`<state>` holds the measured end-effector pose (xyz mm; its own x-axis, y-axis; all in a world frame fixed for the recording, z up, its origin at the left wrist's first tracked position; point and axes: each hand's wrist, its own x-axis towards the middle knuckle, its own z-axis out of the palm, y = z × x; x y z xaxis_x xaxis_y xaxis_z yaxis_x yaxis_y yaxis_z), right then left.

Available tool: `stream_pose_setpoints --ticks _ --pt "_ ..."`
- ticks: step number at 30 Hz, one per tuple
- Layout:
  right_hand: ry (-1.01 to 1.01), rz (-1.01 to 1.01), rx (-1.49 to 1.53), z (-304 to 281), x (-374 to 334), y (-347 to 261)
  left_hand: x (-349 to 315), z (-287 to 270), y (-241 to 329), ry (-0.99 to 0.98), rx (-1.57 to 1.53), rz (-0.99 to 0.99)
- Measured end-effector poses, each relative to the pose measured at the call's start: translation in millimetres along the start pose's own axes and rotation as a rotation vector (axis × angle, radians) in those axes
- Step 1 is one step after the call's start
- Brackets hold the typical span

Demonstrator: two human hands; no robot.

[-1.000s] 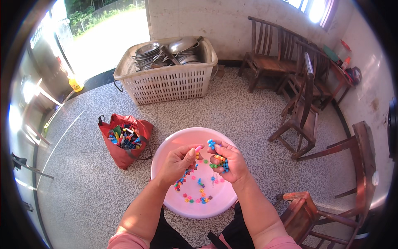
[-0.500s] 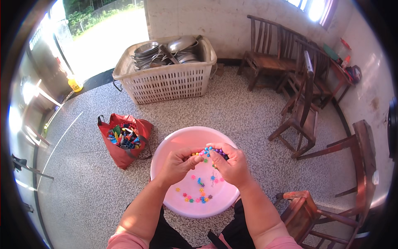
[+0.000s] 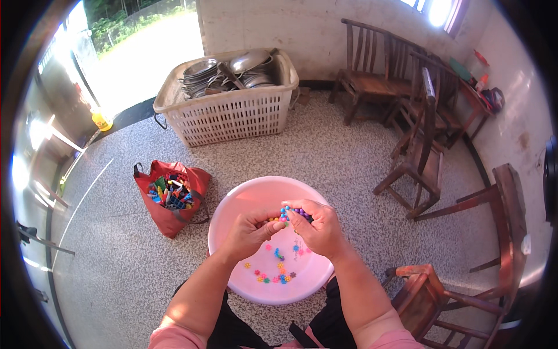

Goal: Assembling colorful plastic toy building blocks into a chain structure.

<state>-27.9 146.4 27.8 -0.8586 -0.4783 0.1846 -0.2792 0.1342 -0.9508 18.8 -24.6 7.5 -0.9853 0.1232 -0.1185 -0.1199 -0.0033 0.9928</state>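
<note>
My left hand (image 3: 246, 235) and my right hand (image 3: 318, 229) meet above a pink plastic basin (image 3: 247, 196). Between my fingertips is a row of small flower-shaped plastic beads (image 3: 284, 213), yellow and pink by the left hand, blue and purple by the right. Both hands are closed, thumbs pressed against the beads. My fingers hide part of the row, so how the pieces join cannot be made out. On the basin's floor lie several loose flower beads (image 3: 283, 279) in mixed colours, most of them toward the near side.
Left of the basin, a red bag (image 3: 165, 224) full of colourful toy pieces stands on the speckled floor. Beyond it is a white slatted crate (image 3: 232, 119) holding metal pans and lids. Wooden chairs (image 3: 419, 174) line the right side. A yellow bottle (image 3: 102, 120) stands by the doorway.
The hands stay together over the basin, with the beads shifted slightly between the fingertips. The whole view has moved a little; the loose beads lie as before.
</note>
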Motion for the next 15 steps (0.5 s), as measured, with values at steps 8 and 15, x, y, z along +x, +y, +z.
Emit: stream_pose_setpoints --ticks 8,15 --pt "0.075 -0.097 -0.104 8.8 -1.0 -2.1 2.4 -1.8 -7.3 0.084 -0.146 0.058" --pt "0.049 -0.123 -0.1 10.4 -0.9 -2.4 3.7 -4.5 -9.0 0.107 -0.112 0.051"
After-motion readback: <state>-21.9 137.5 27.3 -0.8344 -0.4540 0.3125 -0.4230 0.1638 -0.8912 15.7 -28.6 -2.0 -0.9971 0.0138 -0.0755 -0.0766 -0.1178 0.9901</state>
